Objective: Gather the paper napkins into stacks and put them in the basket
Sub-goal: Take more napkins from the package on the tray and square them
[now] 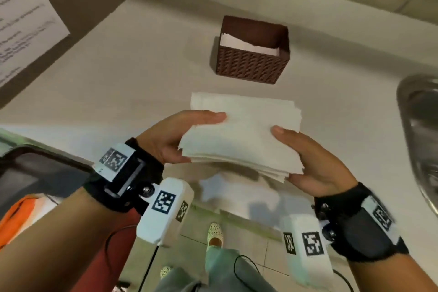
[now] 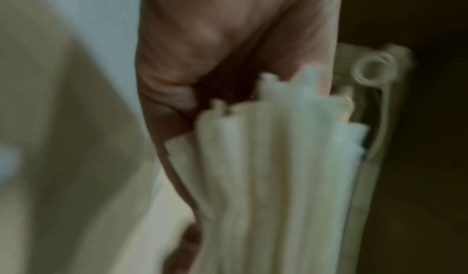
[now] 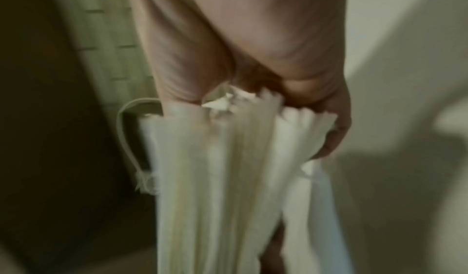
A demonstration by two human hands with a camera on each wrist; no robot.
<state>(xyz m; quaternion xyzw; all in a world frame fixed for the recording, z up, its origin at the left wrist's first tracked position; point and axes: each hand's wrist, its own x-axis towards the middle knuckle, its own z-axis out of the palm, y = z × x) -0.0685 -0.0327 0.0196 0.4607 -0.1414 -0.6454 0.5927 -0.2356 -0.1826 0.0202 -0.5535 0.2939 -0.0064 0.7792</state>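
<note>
From the head view, the left hand [image 1: 180, 135] and right hand [image 1: 315, 163] each pinch an opposite end of the napkin stack [image 1: 244, 137], thumbs on top, holding it flat above the bench [image 1: 118, 78]. The stack's long axis runs left to right. The basket [image 1: 251, 64] lies straight ahead, beyond both hands and about equally near each, with napkins already inside.

The left wrist view, blurred, shows that grip closed on the stack's layered edge [image 2: 278, 158].

The right wrist view shows the same on the other end [image 3: 228, 158].
</note>
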